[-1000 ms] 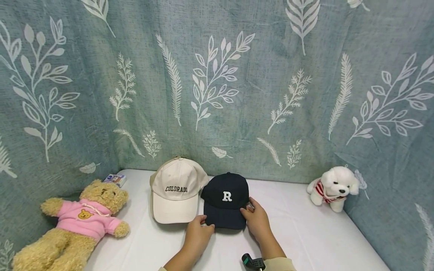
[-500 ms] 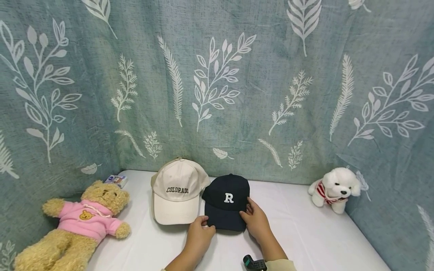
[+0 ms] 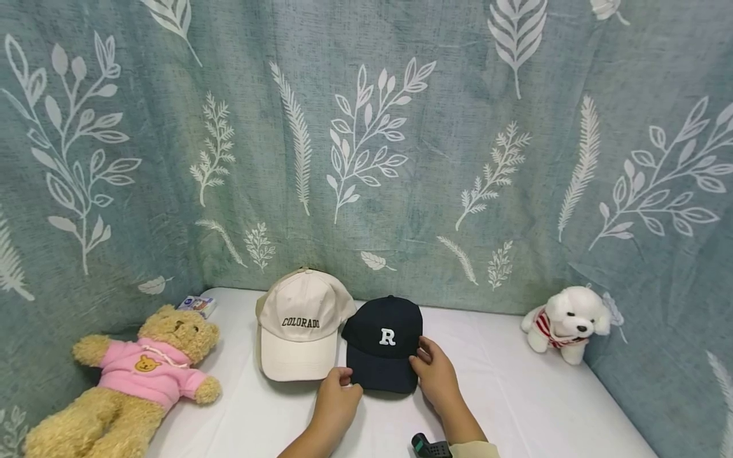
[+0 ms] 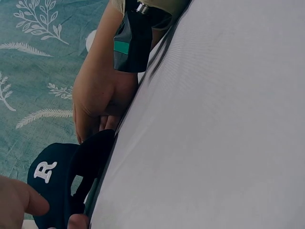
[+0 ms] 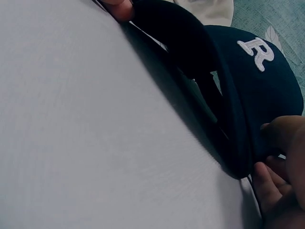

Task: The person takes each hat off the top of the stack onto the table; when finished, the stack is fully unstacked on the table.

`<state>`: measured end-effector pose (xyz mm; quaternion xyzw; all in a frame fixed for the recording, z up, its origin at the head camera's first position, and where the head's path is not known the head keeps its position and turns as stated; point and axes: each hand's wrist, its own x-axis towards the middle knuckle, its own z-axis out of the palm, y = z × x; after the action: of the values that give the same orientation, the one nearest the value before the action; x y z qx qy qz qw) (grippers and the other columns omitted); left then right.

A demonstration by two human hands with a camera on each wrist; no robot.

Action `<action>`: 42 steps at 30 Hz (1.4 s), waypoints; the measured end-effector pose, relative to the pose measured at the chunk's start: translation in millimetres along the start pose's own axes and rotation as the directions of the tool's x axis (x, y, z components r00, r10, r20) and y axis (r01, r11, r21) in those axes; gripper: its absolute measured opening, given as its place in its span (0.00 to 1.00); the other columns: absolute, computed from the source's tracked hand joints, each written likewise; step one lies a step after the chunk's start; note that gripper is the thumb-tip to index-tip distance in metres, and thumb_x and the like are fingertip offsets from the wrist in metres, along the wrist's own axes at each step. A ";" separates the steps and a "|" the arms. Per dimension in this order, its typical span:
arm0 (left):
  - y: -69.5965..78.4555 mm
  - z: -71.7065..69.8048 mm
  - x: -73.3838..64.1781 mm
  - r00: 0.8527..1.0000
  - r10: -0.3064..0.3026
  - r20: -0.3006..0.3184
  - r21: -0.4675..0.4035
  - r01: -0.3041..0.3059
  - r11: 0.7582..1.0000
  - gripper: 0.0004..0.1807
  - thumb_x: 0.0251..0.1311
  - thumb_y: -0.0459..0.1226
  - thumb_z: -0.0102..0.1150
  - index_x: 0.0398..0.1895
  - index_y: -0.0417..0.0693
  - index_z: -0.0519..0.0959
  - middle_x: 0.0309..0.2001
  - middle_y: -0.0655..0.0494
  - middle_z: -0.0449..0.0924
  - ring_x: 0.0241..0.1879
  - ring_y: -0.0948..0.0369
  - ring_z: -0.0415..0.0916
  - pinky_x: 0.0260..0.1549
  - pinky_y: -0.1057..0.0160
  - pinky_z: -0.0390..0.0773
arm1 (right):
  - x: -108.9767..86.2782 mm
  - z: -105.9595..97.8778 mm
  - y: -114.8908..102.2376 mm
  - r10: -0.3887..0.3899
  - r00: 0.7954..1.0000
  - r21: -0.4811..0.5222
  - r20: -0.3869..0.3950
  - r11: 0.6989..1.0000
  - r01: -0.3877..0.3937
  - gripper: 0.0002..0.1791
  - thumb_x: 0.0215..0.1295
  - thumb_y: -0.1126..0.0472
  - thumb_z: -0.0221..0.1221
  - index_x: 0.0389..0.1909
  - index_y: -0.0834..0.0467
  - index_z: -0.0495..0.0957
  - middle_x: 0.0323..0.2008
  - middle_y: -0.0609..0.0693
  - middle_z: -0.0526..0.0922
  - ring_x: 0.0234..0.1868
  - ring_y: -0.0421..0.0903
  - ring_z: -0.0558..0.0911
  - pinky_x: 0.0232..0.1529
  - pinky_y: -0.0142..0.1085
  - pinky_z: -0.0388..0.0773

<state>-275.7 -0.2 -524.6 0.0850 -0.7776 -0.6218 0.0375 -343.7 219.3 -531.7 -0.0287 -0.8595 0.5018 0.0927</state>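
A navy baseball cap (image 3: pixel 383 366) with a white letter R lies on the white table, its brim facing the person. My left hand (image 3: pixel 335 401) holds the brim's left front corner between thumb and fingers. At the brim's right side, my right hand (image 3: pixel 439 378) pinches the edge; in the right wrist view its thumb (image 5: pixel 281 131) lies over the cap and its fingers (image 5: pixel 269 186) sit below. A cream baseball cap (image 3: pixel 300 353) reading COLORADO is just left of the navy one, with another beige edge showing behind it.
A teddy bear (image 3: pixel 140 375) in a pink hoodie lies at the left, near a small printed packet (image 3: pixel 197 305). At the far right stands a white plush dog (image 3: pixel 572 321) in a striped scarf. A patterned curtain (image 3: pixel 366 159) borders the white table (image 3: pixel 515 401).
The head view has shifted slightly. Both hands stay at the navy cap's brim, the right thumb slightly nearer its edge. The cream cap has not moved.
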 end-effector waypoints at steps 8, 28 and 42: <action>1.8 -4.2 -6.7 1.000 -0.008 0.005 0.035 0.008 0.999 0.24 0.57 0.34 0.60 0.58 0.37 0.74 0.43 0.47 0.78 0.40 0.53 0.77 0.37 0.56 0.78 | -0.4 -1.6 1.4 -0.019 0.999 0.083 -0.047 0.996 0.023 0.26 0.73 0.63 0.63 0.70 0.61 0.73 0.68 0.61 0.78 0.67 0.57 0.81 0.65 0.49 0.79; 10.4 -54.9 -16.4 0.973 0.150 0.173 0.037 -0.159 0.987 0.13 0.68 0.34 0.55 0.50 0.35 0.78 0.33 0.52 0.79 0.29 0.60 0.81 0.25 0.66 0.81 | -15.6 8.8 -24.3 -0.065 0.975 0.088 -0.211 0.992 0.086 0.16 0.72 0.62 0.63 0.59 0.55 0.81 0.53 0.51 0.86 0.54 0.48 0.84 0.50 0.28 0.81; 16.2 -89.7 -14.1 0.985 0.168 0.033 -0.139 -0.161 0.977 0.12 0.72 0.31 0.48 0.52 0.33 0.76 0.38 0.43 0.82 0.33 0.57 0.83 0.33 0.66 0.87 | -29.1 30.9 -56.4 -0.146 0.979 0.133 -0.139 0.977 0.164 0.14 0.73 0.63 0.63 0.57 0.52 0.82 0.52 0.47 0.86 0.51 0.43 0.84 0.49 0.28 0.82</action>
<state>-248.6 -80.5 -488.1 0.0037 -0.7383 -0.6700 0.0771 -318.5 160.8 -501.3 0.0131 -0.8130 0.5507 0.1887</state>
